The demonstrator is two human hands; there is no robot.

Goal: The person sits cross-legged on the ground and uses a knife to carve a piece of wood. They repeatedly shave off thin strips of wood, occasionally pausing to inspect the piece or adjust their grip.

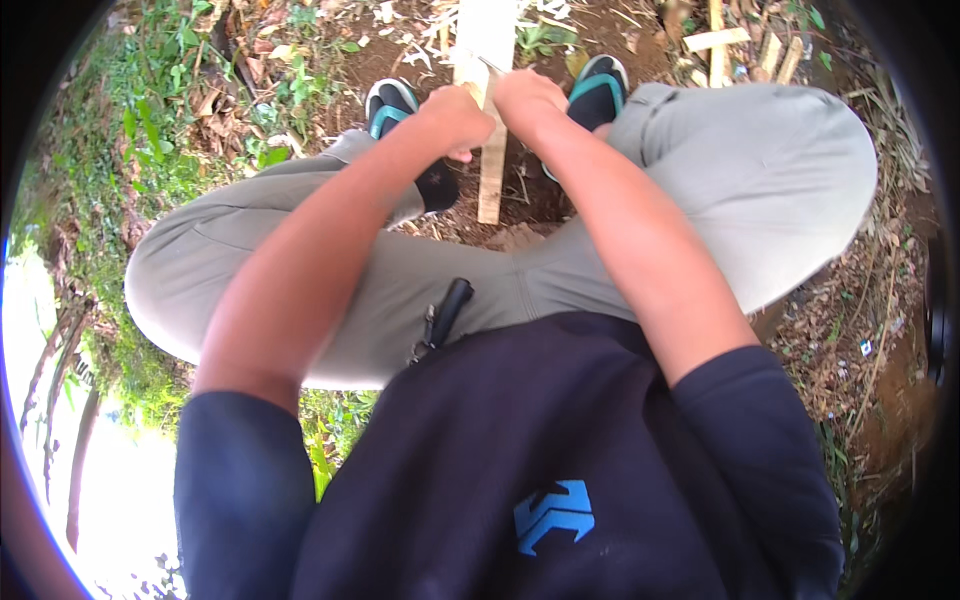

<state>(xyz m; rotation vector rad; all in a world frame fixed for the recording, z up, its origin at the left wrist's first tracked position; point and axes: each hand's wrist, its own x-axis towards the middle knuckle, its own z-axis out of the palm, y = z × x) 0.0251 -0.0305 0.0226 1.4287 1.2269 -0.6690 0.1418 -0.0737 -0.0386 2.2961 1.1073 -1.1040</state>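
Note:
A pale wooden plank [490, 185] runs away from me between my feet, its far end washed out by bright light. Over its left edge my left hand [457, 118] is closed in a fist; what its fingers hold is hidden. My right hand [530, 98] is closed too, at the plank's right edge. From it a thin, pointed grey tool [488, 65] sticks out over the wood; its kind is hard to tell. The two fists are close together.
My legs in grey trousers [740, 190] spread wide on both sides. Dark and teal shoes [600, 88] flank the plank. Wood offcuts [717, 40] lie at the far right, pale shavings [425, 40] at the far left. Green plants [150, 140] grow on the left.

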